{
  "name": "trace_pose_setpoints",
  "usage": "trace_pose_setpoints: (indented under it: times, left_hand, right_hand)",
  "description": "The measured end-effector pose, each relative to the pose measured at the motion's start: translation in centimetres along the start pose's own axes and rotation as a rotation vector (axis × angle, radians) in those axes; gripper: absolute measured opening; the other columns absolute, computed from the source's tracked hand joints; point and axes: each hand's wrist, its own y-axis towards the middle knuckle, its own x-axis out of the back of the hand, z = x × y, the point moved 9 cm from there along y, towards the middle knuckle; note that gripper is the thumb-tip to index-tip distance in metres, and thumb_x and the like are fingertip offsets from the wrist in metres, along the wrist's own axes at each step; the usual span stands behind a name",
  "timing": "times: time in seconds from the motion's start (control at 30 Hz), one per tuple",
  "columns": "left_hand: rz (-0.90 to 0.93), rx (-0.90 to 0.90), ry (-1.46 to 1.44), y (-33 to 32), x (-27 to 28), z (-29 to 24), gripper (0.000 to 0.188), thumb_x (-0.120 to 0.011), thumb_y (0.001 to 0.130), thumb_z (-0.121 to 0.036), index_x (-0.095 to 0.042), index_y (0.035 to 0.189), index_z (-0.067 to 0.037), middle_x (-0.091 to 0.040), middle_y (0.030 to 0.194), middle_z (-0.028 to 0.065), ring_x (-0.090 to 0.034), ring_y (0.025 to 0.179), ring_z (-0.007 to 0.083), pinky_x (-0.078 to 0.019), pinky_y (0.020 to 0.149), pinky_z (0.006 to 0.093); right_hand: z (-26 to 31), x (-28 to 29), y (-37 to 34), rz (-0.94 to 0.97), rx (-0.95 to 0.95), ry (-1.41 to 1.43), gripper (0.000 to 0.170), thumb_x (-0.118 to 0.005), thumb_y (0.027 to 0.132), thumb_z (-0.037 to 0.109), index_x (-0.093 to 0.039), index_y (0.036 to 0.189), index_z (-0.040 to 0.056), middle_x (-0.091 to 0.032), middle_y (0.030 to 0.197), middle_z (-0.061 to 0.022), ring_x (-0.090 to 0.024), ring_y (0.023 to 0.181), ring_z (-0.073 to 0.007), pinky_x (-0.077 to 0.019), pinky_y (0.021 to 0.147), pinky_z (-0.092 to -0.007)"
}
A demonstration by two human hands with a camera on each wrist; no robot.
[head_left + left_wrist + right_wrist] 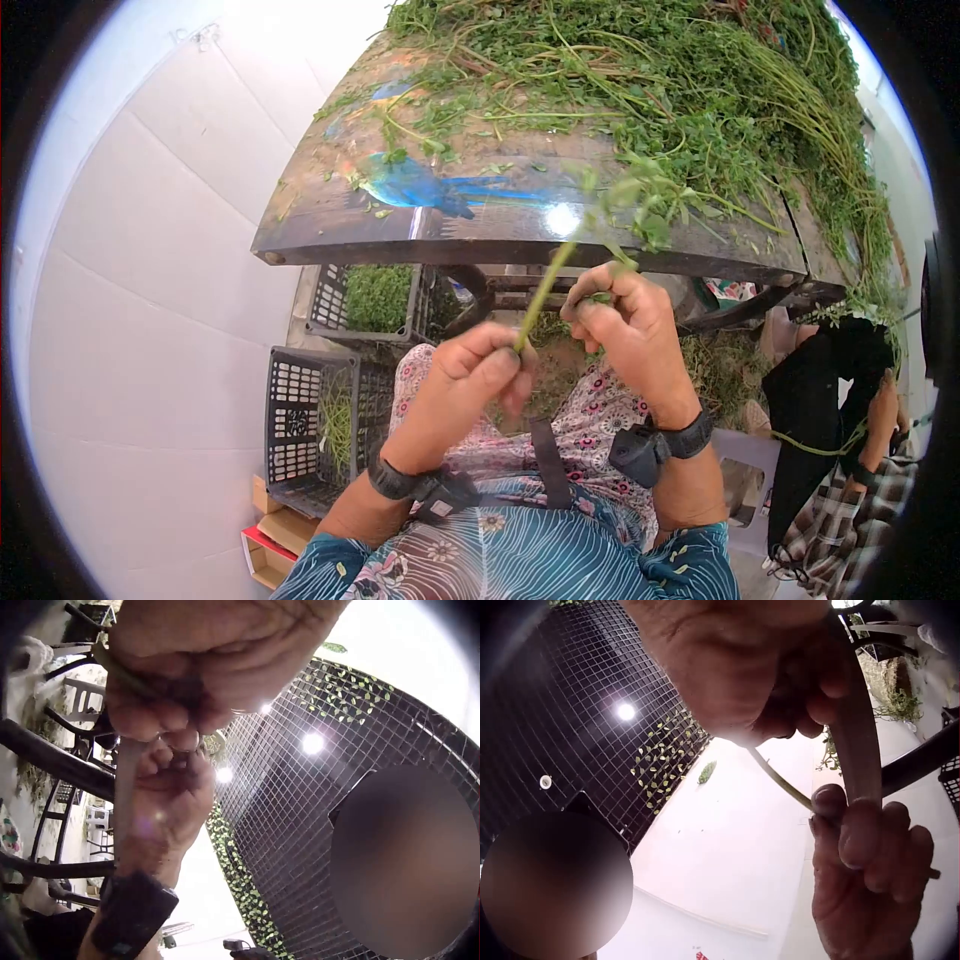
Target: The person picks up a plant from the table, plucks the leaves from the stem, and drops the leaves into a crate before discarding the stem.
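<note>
My left hand [470,375] pinches a leafy green stem [546,290] low down, between thumb and fingers. From there the stem slants up to the right, and its leafy top [635,195], slightly blurred, overlaps the table's front edge. Just right of it, my right hand [635,325] has its fingers curled in, with a bit of green leaf [598,298] between thumb and fingertips. In the right wrist view the stem [784,782] runs between both hands, and its cut end pokes out past the left hand [874,874]. The left wrist view shows the hands close together.
A heap of leafy stems [700,90] covers much of the table [330,225], with loose leaves near the front. Two black crates [290,420] of greens stand on the floor at left. Another person's arm [882,425] is at right, by a black cloth [815,430].
</note>
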Motion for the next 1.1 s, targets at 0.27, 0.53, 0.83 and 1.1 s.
trace_pose_setpoints:
  times: [0.27, 0.53, 0.83, 1.1]
  left_hand:
    - [-0.077, -0.062, -0.48, 1.9, 1.9, -0.3, 0.019, -0.056, 0.087, -0.016, -0.055, 0.104, -0.008, -0.058, 0.109, 0.0098, -0.055, 0.102, 0.0247, -0.0446, 0.09, 0.0415]
    - [-0.044, -0.061, -0.248, 2.5, 0.7, 0.1, 0.013, -0.058, 0.086, -0.013, -0.059, 0.095, -0.004, -0.059, 0.107, 0.0078, -0.056, 0.097, 0.0163, -0.0446, 0.084, 0.0303]
    - [-0.067, -0.02, -0.01, 2.5, 0.8, 0.5, 0.014, -0.058, 0.085, -0.01, -0.059, 0.096, -0.002, -0.06, 0.089, -0.0002, -0.054, 0.082, 0.007, -0.0432, 0.076, 0.0221]
    - [-0.026, -0.011, 0.0, 2.3, 0.9, 1.3, 0.018, -0.057, 0.086, -0.02, -0.056, 0.096, -0.005, -0.058, 0.092, 0.0, -0.051, 0.082, 0.0068, -0.0418, 0.073, 0.0219]
  right_hand:
    - [-3.4, -4.8, -3.4, 0.111, -0.438, 0.937, 0.011, -0.051, 0.083, 0.006, -0.052, 0.093, 0.0027, -0.057, 0.082, -0.0065, -0.055, 0.062, -0.0106, -0.0416, 0.046, -0.0207]
    - [-2.6, -3.7, -3.5, -0.024, -0.148, 0.308, 0.022, -0.063, 0.077, 0.009, -0.055, 0.096, 0.0017, -0.06, 0.077, -0.0038, -0.056, 0.067, -0.012, -0.0457, 0.058, -0.0241]
    - [-0.8, -2.9, -3.2, -0.086, -0.033, -0.107, 0.018, -0.062, 0.076, 0.011, -0.058, 0.09, 0.0005, -0.062, 0.077, -0.0086, -0.058, 0.067, -0.0148, -0.0466, 0.062, -0.0279]
    - [-6.2, -5.4, -4.4, 0.052, -0.477, 0.7, 0.013, -0.054, 0.084, 0.012, -0.054, 0.089, 0.0006, -0.053, 0.069, -0.0004, -0.046, 0.053, -0.0087, -0.0357, 0.047, -0.0216]
